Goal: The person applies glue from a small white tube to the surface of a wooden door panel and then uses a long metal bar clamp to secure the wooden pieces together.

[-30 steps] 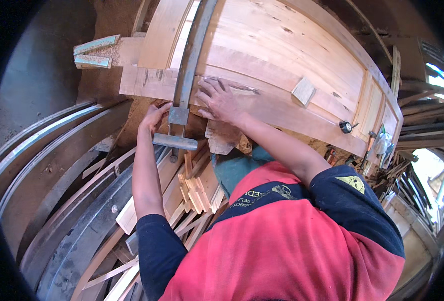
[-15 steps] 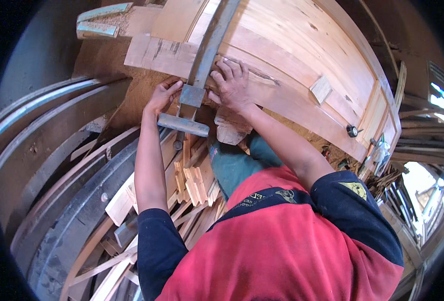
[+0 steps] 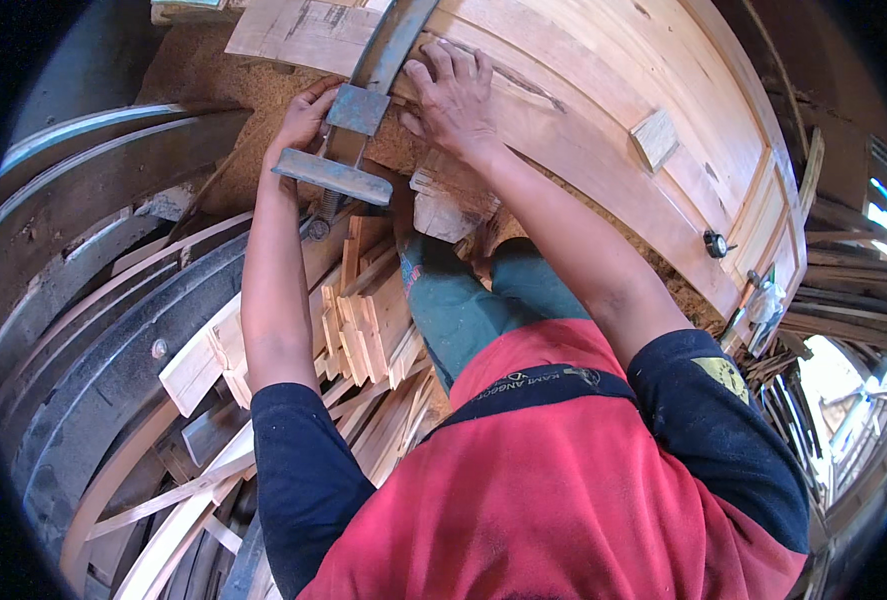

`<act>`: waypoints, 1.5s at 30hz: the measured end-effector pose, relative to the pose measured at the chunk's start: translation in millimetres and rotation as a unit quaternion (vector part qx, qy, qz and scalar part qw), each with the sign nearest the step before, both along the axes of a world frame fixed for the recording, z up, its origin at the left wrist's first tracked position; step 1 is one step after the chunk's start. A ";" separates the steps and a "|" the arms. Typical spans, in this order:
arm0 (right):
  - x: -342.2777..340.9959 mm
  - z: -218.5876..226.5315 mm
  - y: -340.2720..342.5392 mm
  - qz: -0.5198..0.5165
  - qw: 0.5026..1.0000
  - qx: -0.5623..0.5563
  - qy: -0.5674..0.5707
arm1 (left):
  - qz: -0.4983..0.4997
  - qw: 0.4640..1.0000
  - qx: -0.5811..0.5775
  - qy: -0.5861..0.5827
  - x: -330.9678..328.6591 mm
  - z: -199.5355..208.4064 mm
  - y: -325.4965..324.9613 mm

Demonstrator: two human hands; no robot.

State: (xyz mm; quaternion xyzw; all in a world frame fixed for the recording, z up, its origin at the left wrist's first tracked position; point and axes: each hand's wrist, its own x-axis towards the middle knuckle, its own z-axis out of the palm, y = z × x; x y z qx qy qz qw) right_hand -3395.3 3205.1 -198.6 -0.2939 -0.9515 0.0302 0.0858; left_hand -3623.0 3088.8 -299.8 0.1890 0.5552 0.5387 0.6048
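Observation:
A long metal bar clamp [image 3: 359, 110] lies over the near edge of a panelled wooden door [image 3: 588, 75], its sliding jaw and screw end toward me. My left hand [image 3: 301, 128] is at the left side of that sliding jaw, fingers curled against it and partly hidden behind the metal. To the right of the bar, my right hand [image 3: 455, 105] rests on the door's edge, its fingers spread and nothing gripped. Just below it, close to my legs, is a rough wooden block [image 3: 445, 212].
A small wood block [image 3: 654, 140] lies on the door, with a round black item [image 3: 715, 244] near its right end. Wood offcuts [image 3: 358, 335] and strips are heaped at lower left, beside large curved dark pieces [image 3: 83, 180]. Sawdust covers the ground beyond my left hand.
The view has shifted, so the clamp and door sit higher in the picture. Both hands keep their places at the clamp and on the door edge.

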 end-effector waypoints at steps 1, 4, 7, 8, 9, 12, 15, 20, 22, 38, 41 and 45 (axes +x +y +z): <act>0.5 -0.7 0.5 -0.001 1.000 0.002 0.000 | 0.005 1.000 0.008 -0.002 1.8 0.5 0.8; 1.6 -4.0 0.0 -0.001 1.000 -0.001 0.012 | -0.003 0.999 -0.013 0.039 1.0 2.7 1.4; 8.6 -6.0 3.4 -0.004 0.999 -0.011 0.038 | -0.007 0.999 -0.023 0.041 10.4 7.0 7.5; 7.8 -5.1 3.3 0.000 0.999 -0.007 0.041 | 0.009 1.000 -0.004 0.003 10.3 4.0 4.8; 6.4 -4.5 2.6 0.004 0.999 -0.003 0.044 | 0.011 1.000 -0.005 0.004 7.8 1.6 2.0; 3.7 -5.4 0.8 0.004 0.999 0.003 0.051 | 0.001 0.999 0.019 -0.036 4.1 -3.3 0.4; 0.2 -5.3 0.6 0.007 0.999 0.000 0.047 | 0.001 1.000 0.021 -0.016 0.9 -1.9 -2.2; 7.1 -3.8 4.5 0.010 0.998 -0.022 0.052 | -0.025 0.987 -0.078 0.135 17.8 38.6 5.6; 6.6 -3.9 2.7 0.008 0.999 -0.029 0.039 | 0.020 0.992 -0.079 0.091 20.9 44.2 -3.9; 0.7 -1.6 -2.0 0.005 1.000 -0.022 0.017 | 0.333 0.913 -0.235 0.021 168.4 -54.8 -181.6; 3.5 -0.2 -0.9 0.001 1.000 -0.019 0.011 | 0.287 0.921 -0.247 0.094 167.3 -49.9 -171.2; 3.2 -1.8 -0.3 -0.001 1.000 -0.010 0.019 | 0.411 0.906 -0.099 -0.016 115.4 -47.4 -177.0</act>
